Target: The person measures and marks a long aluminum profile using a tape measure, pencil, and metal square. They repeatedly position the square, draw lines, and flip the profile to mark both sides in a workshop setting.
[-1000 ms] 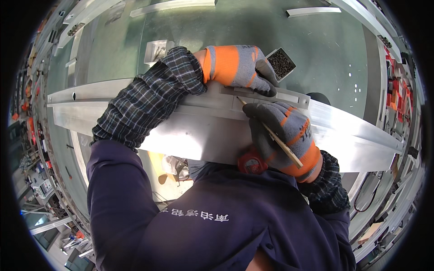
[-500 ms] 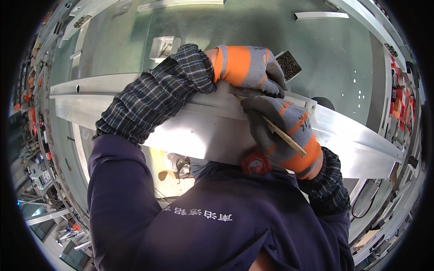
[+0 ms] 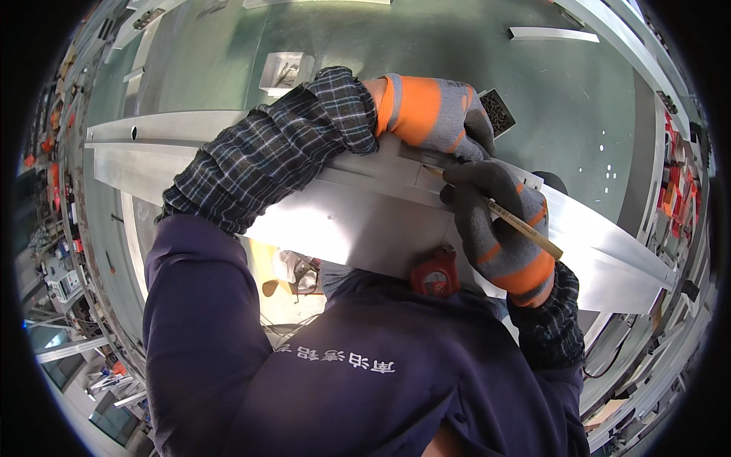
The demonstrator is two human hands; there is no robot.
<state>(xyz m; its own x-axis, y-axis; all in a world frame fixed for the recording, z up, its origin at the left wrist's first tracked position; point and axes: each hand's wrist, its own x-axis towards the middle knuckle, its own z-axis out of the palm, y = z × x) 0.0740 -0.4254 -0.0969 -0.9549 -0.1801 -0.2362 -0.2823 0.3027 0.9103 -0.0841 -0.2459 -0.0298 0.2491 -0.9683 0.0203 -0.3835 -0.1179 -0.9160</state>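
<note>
Over the alum. profile [image 3: 358,221], my R grip [image 3: 502,236] pinches the pencil [image 3: 533,233], tip fwd-left, just nearside of my L grip [image 3: 438,114], hold unclear.

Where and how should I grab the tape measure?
Grip the tape measure across the left and right sides of its case, probably best from above. The body is compact and chunky, both sides look exposed, and its top is uncovered, while the shirt crowds its near edge.

Downward head view, apparently close
</note>
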